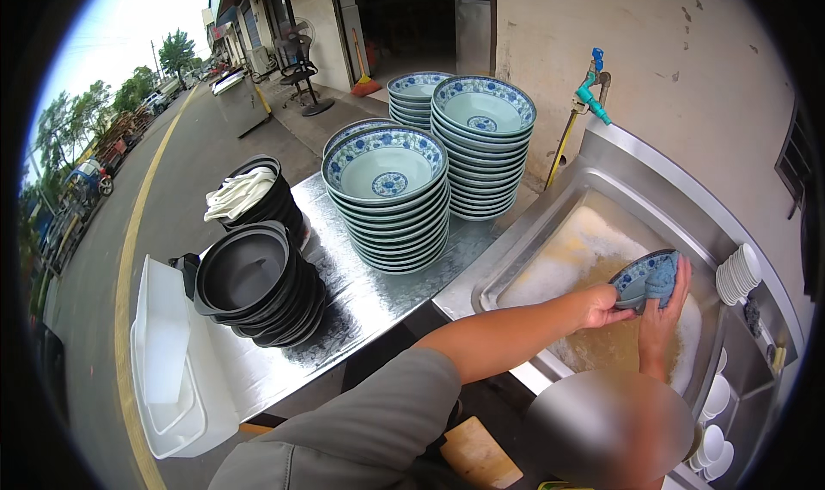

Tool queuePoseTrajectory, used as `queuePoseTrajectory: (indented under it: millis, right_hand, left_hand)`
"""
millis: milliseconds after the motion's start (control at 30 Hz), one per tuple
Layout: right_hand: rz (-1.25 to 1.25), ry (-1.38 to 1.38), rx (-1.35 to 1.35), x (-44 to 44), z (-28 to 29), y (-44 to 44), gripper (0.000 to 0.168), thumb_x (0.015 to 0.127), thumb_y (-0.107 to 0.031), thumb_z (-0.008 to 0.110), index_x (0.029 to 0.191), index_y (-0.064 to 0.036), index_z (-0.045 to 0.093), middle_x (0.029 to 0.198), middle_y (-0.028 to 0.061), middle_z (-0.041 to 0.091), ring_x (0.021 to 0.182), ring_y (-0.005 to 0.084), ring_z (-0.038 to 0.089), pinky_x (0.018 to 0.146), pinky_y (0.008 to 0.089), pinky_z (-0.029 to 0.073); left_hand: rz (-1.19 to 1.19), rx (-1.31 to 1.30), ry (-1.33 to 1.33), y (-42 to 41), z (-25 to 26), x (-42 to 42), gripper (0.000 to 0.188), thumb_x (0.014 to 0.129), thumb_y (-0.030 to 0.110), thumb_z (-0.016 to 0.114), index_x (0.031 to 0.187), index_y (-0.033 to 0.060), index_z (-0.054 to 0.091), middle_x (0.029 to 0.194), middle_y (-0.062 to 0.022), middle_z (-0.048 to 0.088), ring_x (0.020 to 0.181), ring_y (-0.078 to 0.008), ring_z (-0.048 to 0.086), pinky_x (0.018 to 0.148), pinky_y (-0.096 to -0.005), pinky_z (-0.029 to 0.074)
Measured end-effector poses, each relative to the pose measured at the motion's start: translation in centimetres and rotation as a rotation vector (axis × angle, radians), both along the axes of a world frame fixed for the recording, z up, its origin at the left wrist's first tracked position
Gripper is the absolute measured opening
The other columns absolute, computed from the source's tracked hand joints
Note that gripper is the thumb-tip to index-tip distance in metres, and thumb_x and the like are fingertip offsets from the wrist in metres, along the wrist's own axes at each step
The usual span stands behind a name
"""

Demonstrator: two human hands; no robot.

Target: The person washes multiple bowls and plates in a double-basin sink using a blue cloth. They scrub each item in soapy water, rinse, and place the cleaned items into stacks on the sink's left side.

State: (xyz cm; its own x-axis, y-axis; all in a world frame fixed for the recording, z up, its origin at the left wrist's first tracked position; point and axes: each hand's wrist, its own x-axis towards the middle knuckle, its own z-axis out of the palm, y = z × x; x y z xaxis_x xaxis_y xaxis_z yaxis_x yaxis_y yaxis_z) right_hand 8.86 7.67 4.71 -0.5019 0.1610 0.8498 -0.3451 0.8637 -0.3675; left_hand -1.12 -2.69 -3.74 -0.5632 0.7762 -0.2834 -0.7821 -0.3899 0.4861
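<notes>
Over the soapy water (pixel 590 264) of a stainless steel sink, my left hand (pixel 601 306) grips the near rim of a bowl with a blue floral band (pixel 635 279). The bowl is tilted, its inside partly visible. My right hand (pixel 670 300) presses a blue cloth (pixel 662 277) against the bowl's right side; some of its fingers are hidden by the cloth. Tall stacks of matching bowls, a front stack (pixel 387 213) and a back stack (pixel 486 148), stand on the metal table (pixel 361 309) to the left.
Stacked black bowls (pixel 258 284) and a pile of white spoons (pixel 242 192) share the table with white plastic tubs (pixel 184 419). A teal tap (pixel 592 97) rises behind the sink. Small white dishes (pixel 738 274) line the right ledge, and white bowls (pixel 715 396) lie nearer.
</notes>
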Motion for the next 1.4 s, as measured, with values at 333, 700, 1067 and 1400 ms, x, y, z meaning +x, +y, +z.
queuePoseTrajectory:
  millis: [333, 700, 1067, 1400]
  right_hand:
    - [0.755, -0.347, -1.550, 1.0, -0.8, 9.1, 0.045, 0.106, -0.049, 0.046, 0.122, -0.011, 0.064, 0.112, 0.0114, 0.070, 0.102, 0.0293, 0.067, 0.094, 0.0455, 0.056]
    - [0.313, -0.388, -1.691, -1.2, -2.1, 8.7, 0.055, 0.104, -0.051, 0.049, 0.135, -0.006, 0.057, 0.131, 0.0126, 0.064, 0.112, 0.0287, 0.064, 0.095, 0.0454, 0.053]
    - [0.147, -0.249, -0.482, 0.0, -2.2, 1.2, 0.057, 0.102, -0.031, 0.061, 0.149, -0.003, 0.046, 0.142, 0.0207, 0.056, 0.130, 0.0317, 0.055, 0.109, 0.0401, 0.042]
    - [0.202, -0.459, -0.777, -0.6, -2.7, 2.4, 0.043, 0.094, -0.022, 0.072, 0.130, -0.006, 0.055, 0.119, 0.0099, 0.061, 0.109, 0.0216, 0.057, 0.094, 0.0374, 0.048]
  left_hand:
    - [-0.444, -0.107, 0.150, -1.2, 1.6, 1.1, 0.048, 0.099, -0.002, 0.046, 0.146, 0.0116, 0.047, 0.102, -0.0281, 0.072, 0.064, -0.0136, 0.065, 0.050, -0.0175, 0.054]
    - [-0.126, 0.266, 0.136, -1.4, 7.2, 2.9, 0.062, 0.109, 0.054, 0.037, 0.150, 0.0081, 0.046, 0.154, -0.0155, 0.048, 0.137, -0.0333, 0.052, 0.116, -0.0531, 0.042]
    - [0.350, 0.062, 0.072, -2.3, 4.8, -1.4, 0.058, 0.110, 0.049, 0.042, 0.144, 0.0036, 0.051, 0.147, -0.0130, 0.056, 0.133, -0.0302, 0.056, 0.114, -0.0491, 0.043]
    - [0.451, -0.239, 0.354, -1.9, 8.1, 2.1, 0.054, 0.106, 0.039, 0.058, 0.142, -0.0016, 0.051, 0.137, -0.0166, 0.061, 0.124, -0.0299, 0.062, 0.104, -0.0483, 0.052]
